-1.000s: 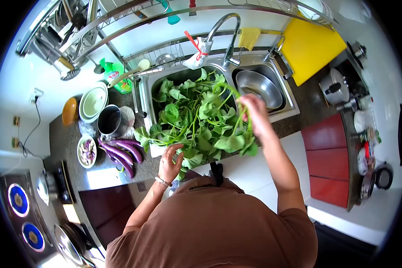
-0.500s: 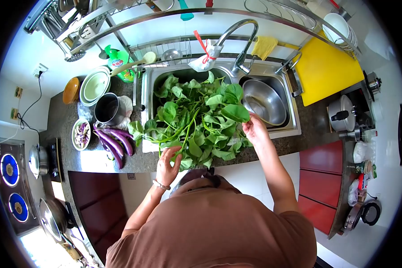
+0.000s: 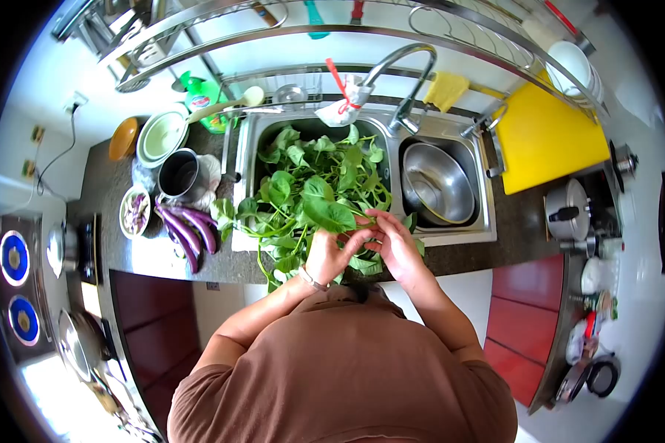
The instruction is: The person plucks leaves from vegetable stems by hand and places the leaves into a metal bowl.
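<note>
A broad leaf (image 3: 329, 212) covers fingers of the left hand (image 3: 324, 256), so its grip cannot be told; the right hand (image 3: 401, 255) meets it with thumb and fingers drawn narrow, and whether they pinch a stem is too tangled to make out. The greens (image 3: 355, 164) heap in the sink's (image 3: 451, 238) larger basin, hiding its bottom and spilling over the front rim onto the desk (image 3: 465, 256). The shirt (image 3: 340, 369) blocks the lower middle; the rack (image 3: 347, 30) is cut off above, and the hob (image 3: 15, 255) fades into the dark left border. Right of the right hand, a strip of desk runs between sink and front edge; on the left, eggplants (image 3: 190, 229) lie near that edge, just beside a pot (image 3: 181, 177). The desk is grey and speckled, with glare at left. A steel bowl (image 3: 451, 181) tilts in the smaller basin, under the tap (image 3: 406, 111); red cabinets (image 3: 521, 317) stand beyond the pale floor (image 3: 474, 292).
</note>
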`<action>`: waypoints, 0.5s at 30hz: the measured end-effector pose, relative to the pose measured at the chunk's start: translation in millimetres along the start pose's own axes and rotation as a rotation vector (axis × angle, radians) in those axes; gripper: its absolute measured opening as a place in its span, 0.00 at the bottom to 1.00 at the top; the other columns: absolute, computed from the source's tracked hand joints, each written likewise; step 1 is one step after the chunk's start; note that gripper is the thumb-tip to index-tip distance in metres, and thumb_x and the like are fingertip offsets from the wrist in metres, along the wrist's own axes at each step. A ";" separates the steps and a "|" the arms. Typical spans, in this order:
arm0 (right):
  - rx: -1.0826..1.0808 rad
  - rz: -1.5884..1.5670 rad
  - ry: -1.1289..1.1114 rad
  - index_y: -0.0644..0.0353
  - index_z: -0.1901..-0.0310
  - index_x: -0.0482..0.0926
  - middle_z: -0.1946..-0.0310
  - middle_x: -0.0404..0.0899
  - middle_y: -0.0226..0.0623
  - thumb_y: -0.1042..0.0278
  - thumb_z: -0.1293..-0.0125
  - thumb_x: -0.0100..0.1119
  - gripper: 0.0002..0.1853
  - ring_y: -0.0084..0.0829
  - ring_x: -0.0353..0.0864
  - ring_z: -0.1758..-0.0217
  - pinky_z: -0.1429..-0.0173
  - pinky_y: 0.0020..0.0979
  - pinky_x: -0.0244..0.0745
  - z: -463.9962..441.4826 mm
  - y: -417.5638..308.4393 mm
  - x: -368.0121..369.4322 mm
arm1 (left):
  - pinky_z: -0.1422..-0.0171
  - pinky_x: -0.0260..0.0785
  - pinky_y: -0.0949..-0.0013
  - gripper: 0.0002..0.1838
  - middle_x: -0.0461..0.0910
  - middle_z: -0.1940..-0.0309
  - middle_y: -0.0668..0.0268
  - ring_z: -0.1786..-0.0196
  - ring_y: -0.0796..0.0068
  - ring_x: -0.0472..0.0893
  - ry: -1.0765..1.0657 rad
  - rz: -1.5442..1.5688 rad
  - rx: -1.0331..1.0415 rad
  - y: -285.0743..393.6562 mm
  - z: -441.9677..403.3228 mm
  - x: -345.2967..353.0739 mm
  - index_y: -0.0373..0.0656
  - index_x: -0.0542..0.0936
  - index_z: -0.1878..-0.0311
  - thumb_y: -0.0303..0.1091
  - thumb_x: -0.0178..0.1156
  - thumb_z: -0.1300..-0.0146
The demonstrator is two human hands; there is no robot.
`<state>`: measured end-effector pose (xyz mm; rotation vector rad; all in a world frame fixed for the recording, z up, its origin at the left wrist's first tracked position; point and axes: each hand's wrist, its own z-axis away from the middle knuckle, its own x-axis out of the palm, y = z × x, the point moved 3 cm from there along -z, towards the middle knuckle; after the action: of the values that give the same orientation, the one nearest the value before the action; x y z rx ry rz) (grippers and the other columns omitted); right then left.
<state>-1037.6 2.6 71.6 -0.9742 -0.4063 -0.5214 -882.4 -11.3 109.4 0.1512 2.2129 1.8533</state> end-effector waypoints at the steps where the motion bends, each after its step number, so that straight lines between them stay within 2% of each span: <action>1: 0.019 0.009 -0.025 0.56 0.44 0.75 0.57 0.81 0.34 0.69 0.28 0.51 0.13 0.24 0.83 0.62 0.63 0.25 0.77 0.9 -1.2 -2.5 | 0.65 0.73 0.76 0.11 0.83 0.70 0.66 0.69 0.83 0.79 0.029 -0.001 -0.131 0.9 2.2 -5.5 0.35 0.81 0.53 0.33 0.61 0.33; 3: -0.245 0.844 -0.155 0.57 0.45 0.78 0.59 0.79 0.34 0.69 0.30 0.54 0.13 0.22 0.80 0.63 0.60 0.27 0.75 6.6 -17.6 0.0 | 0.65 0.73 0.77 0.12 0.82 0.73 0.68 0.69 0.85 0.78 0.119 0.072 -0.245 -11.4 8.4 -9.0 0.36 0.81 0.53 0.34 0.60 0.31; 4: -0.591 1.183 -0.171 0.59 0.49 0.80 0.63 0.77 0.34 0.72 0.36 0.59 0.14 0.27 0.78 0.65 0.57 0.30 0.73 14.3 -31.8 9.2 | 0.64 0.73 0.77 0.12 0.82 0.72 0.69 0.69 0.86 0.78 0.090 -0.038 -0.314 -15.4 12.1 -12.8 0.36 0.81 0.52 0.34 0.59 0.31; 5: -0.880 1.391 -0.163 0.61 0.52 0.81 0.66 0.74 0.36 0.74 0.41 0.63 0.14 0.34 0.76 0.64 0.57 0.33 0.72 21.5 -44.4 16.5 | 0.64 0.73 0.77 0.12 0.82 0.72 0.69 0.69 0.86 0.78 0.118 -0.047 -0.315 -11.5 15.0 -10.5 0.36 0.81 0.52 0.34 0.59 0.31; 7: -1.102 1.336 -0.297 0.61 0.52 0.81 0.64 0.76 0.38 0.72 0.42 0.64 0.14 0.39 0.76 0.58 0.53 0.35 0.71 23.1 -61.7 23.1 | 0.62 0.74 0.76 0.11 0.82 0.72 0.68 0.68 0.84 0.78 0.122 0.087 -0.232 7.1 15.2 0.7 0.35 0.81 0.52 0.32 0.58 0.31; 8: -1.108 1.333 -0.314 0.61 0.52 0.81 0.64 0.76 0.38 0.72 0.42 0.64 0.14 0.39 0.76 0.58 0.53 0.35 0.71 19.3 -63.8 16.7 | 0.61 0.75 0.75 0.10 0.83 0.69 0.68 0.67 0.83 0.79 0.091 0.092 -0.205 15.8 12.8 7.8 0.35 0.81 0.52 0.31 0.58 0.31; 9: -0.936 1.230 -0.412 0.61 0.53 0.81 0.63 0.77 0.38 0.72 0.41 0.64 0.13 0.37 0.76 0.55 0.51 0.35 0.70 9.8 -57.4 6.3 | 0.60 0.75 0.73 0.09 0.84 0.66 0.66 0.65 0.78 0.81 0.099 0.025 -0.098 16.6 15.6 13.9 0.37 0.81 0.52 0.28 0.58 0.32; 10: -0.763 1.126 -0.504 0.61 0.53 0.81 0.61 0.78 0.38 0.71 0.40 0.64 0.12 0.36 0.75 0.53 0.49 0.35 0.70 3.4 -54.1 -1.5 | 0.60 0.75 0.71 0.10 0.84 0.64 0.64 0.64 0.74 0.82 0.104 -0.215 0.067 18.3 17.7 17.6 0.38 0.81 0.51 0.26 0.59 0.34; 11: -0.764 1.126 -0.524 0.61 0.53 0.81 0.61 0.78 0.38 0.71 0.40 0.64 0.12 0.36 0.75 0.53 0.49 0.35 0.70 0.4 -56.2 -6.9 | 0.59 0.75 0.70 0.12 0.84 0.62 0.63 0.64 0.71 0.82 0.109 -0.458 0.230 21.1 20.4 21.2 0.40 0.81 0.50 0.25 0.60 0.36; 12: -0.581 1.049 -0.643 0.60 0.53 0.81 0.59 0.79 0.38 0.71 0.38 0.63 0.12 0.34 0.75 0.51 0.48 0.34 0.69 -3.6 -52.6 -10.6 | 0.59 0.75 0.70 0.12 0.84 0.62 0.63 0.64 0.71 0.82 0.126 -0.468 0.224 21.9 24.2 22.1 0.40 0.81 0.50 0.25 0.60 0.36; 13: -0.397 0.969 -0.755 0.60 0.53 0.81 0.58 0.80 0.38 0.71 0.37 0.63 0.11 0.33 0.76 0.50 0.47 0.34 0.68 -6.1 -49.9 -13.3 | 0.59 0.75 0.66 0.16 0.82 0.62 0.61 0.63 0.64 0.81 0.089 -0.556 0.236 24.5 28.0 24.9 0.44 0.81 0.49 0.25 0.62 0.42; 14: -0.320 0.978 -0.836 0.64 0.51 0.79 0.54 0.79 0.35 0.76 0.34 0.59 0.10 0.30 0.72 0.42 0.41 0.34 0.68 -1.3 -59.5 -12.5 | 0.58 0.76 0.63 0.21 0.80 0.63 0.60 0.62 0.58 0.80 0.056 -0.638 0.252 32.4 27.9 29.9 0.47 0.81 0.48 0.25 0.64 0.48; 15: -0.317 0.972 -0.857 0.64 0.51 0.79 0.54 0.79 0.35 0.76 0.34 0.59 0.10 0.30 0.72 0.42 0.41 0.34 0.68 -2.4 -53.7 -14.8 | 0.58 0.76 0.63 0.21 0.80 0.63 0.60 0.62 0.58 0.80 0.069 -0.651 0.243 31.1 32.0 30.7 0.47 0.81 0.48 0.25 0.64 0.48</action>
<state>-1080.7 -20.5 98.4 -1.5336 -0.5463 0.7727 -906.3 32.2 131.0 -0.5341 2.1628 1.2526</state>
